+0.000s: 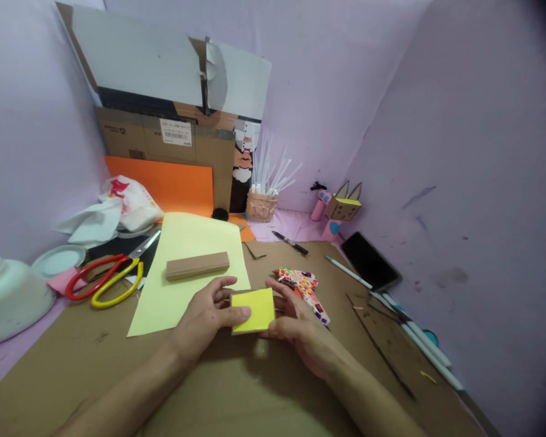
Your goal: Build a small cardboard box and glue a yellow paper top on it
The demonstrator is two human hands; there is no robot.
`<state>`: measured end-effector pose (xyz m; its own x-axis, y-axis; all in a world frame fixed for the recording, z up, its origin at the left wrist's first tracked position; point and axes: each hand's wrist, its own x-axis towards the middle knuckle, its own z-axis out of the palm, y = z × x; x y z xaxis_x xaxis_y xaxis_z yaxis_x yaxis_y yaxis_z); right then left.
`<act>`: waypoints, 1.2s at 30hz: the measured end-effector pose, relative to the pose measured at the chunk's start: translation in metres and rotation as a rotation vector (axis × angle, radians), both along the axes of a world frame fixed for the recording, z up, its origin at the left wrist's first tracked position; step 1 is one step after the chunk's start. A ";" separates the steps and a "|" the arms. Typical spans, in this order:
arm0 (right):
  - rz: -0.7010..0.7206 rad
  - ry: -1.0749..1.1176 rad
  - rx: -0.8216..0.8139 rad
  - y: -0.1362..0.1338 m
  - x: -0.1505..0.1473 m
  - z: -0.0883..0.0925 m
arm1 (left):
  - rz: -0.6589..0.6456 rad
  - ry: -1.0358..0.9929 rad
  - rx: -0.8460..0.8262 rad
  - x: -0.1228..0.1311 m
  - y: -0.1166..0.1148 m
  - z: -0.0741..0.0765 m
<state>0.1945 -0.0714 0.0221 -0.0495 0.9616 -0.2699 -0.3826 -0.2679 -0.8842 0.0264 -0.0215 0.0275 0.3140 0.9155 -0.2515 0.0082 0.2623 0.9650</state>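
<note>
Between my two hands is a small cardboard piece with a bright yellow face turned up. My left hand grips its left side, the thumb lying on the yellow face. At the right edge my right hand pinches it with thumb and fingers. Beyond my left hand, a flat cardboard strip rests on a pale yellow sheet of paper. Just past my right hand lies a glue gun with a colourful floral pattern, partly hidden by that hand.
Red-and-yellow scissors lie left, near a white rounded pot. Behind stand a large cardboard box and a small basket of glue sticks. A marker, a phone and a cardboard animal figure are to the right.
</note>
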 end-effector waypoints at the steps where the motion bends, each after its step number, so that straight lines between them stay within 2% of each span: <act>1: 0.001 0.007 0.012 0.000 0.000 -0.001 | -0.005 0.002 0.009 0.000 0.000 0.000; 6: 0.007 0.040 0.025 0.000 0.001 -0.003 | -0.044 0.012 0.060 -0.001 0.000 -0.001; 13: -0.078 -0.043 0.039 0.000 -0.002 -0.005 | -0.161 0.010 0.133 0.000 -0.008 0.001; 20: -0.082 -0.039 0.033 0.002 -0.003 -0.007 | -0.076 -0.001 0.129 0.001 -0.007 0.005; 36: -0.106 -0.076 0.033 0.001 -0.002 -0.011 | -0.022 -0.044 0.036 0.001 -0.005 0.003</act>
